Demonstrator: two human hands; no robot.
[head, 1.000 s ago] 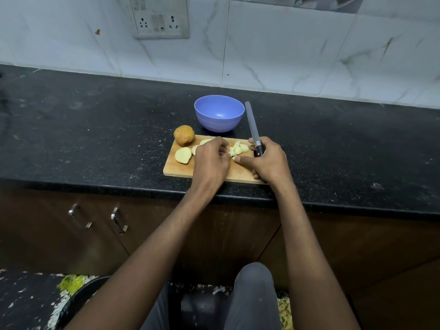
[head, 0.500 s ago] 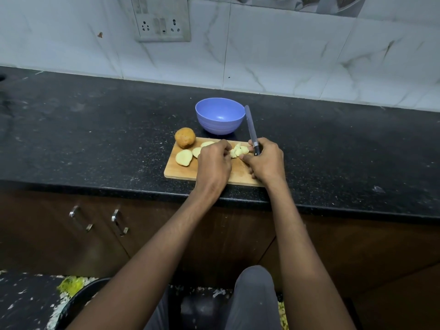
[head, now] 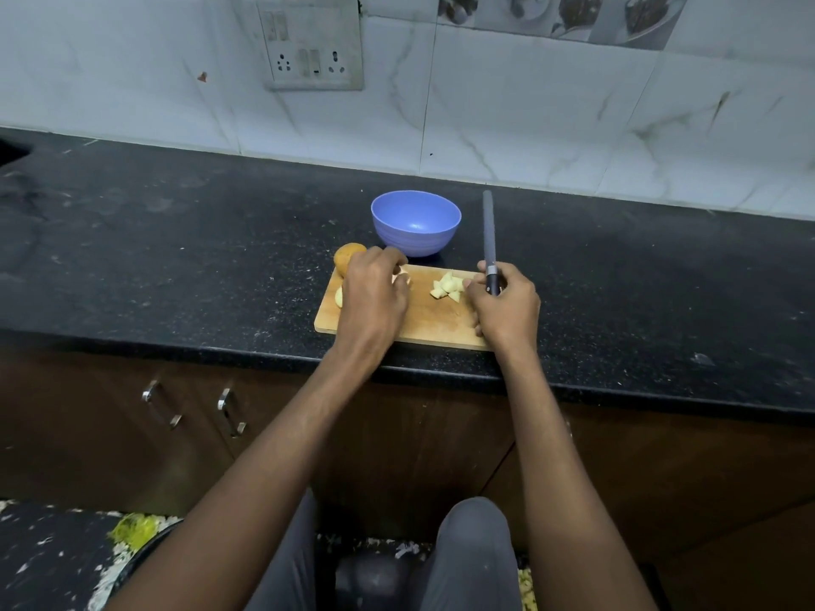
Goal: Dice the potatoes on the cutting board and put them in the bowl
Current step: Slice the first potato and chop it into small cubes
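Note:
A wooden cutting board lies at the front edge of the black counter. A small heap of diced potato pieces sits on its right half. My right hand grips the handle of a knife just right of the heap, blade pointing away toward the wall. My left hand is over the board's left half, fingers curled on potato slices, mostly hidden beneath it. An unpeeled potato stands at the board's far left corner. An empty blue bowl sits just behind the board.
The black counter stretches wide on both sides. A tiled wall with a socket panel rises behind it. Cabinet doors with metal handles are below the counter edge. My knees and a littered floor show at the bottom.
My left hand has moved left, away from the diced heap, onto the slices at the board's left. My right hand with the knife has shifted slightly right, leaving the heap uncovered.

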